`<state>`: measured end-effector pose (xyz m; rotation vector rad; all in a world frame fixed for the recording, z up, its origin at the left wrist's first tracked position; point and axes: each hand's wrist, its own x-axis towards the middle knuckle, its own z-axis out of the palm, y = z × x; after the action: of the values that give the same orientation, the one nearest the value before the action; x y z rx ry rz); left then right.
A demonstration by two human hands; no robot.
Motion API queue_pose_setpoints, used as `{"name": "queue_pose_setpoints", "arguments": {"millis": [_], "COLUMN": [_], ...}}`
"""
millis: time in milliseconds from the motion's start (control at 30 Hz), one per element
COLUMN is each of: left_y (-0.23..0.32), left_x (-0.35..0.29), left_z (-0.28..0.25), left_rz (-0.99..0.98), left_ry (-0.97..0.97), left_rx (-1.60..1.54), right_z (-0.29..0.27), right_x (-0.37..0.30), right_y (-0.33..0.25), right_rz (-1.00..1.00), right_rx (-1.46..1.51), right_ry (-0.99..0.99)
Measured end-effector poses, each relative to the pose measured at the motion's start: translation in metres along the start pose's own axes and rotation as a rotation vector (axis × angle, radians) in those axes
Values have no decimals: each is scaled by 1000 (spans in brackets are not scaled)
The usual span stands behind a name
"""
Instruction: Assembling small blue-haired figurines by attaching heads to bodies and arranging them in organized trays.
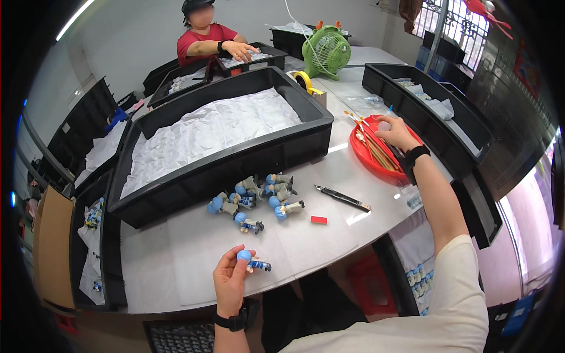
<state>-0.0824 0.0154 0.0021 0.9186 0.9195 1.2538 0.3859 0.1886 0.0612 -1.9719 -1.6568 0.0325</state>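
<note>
My left hand is closed around a small figurine with a round blue head, its striped blue legs pointing right, above the near edge of the table. Reaching out to the right, my right hand is over a red plastic basin. Its fingers are pinched at a small pale, translucent thing I cannot make out. Thin paintbrushes lie in the basin under that hand. Between my hands, several similar blue-headed figurines lie in a loose group, with a slim black craft knife and a small red block to their right.
A large black tray lined with crumpled white paper stands behind the figurines. More black trays stand around the table. At the back are a green fan, yellow tape and a co-worker reaching into a tray.
</note>
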Motion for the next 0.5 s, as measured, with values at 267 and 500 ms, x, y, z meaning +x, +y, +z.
{"name": "queue_pose_setpoints", "arguments": {"millis": [267,500], "left_y": [2,7], "left_x": [-3,-5], "left_z": [0,2], "left_rz": [-37,-64], "left_ry": [13,82], "left_rx": [49,92], "right_z": [32,11], "right_x": [49,81], "right_y": [63,-5], "right_rz": [157,21], "right_rx": [40,21], "right_ry": [-92,197]}}
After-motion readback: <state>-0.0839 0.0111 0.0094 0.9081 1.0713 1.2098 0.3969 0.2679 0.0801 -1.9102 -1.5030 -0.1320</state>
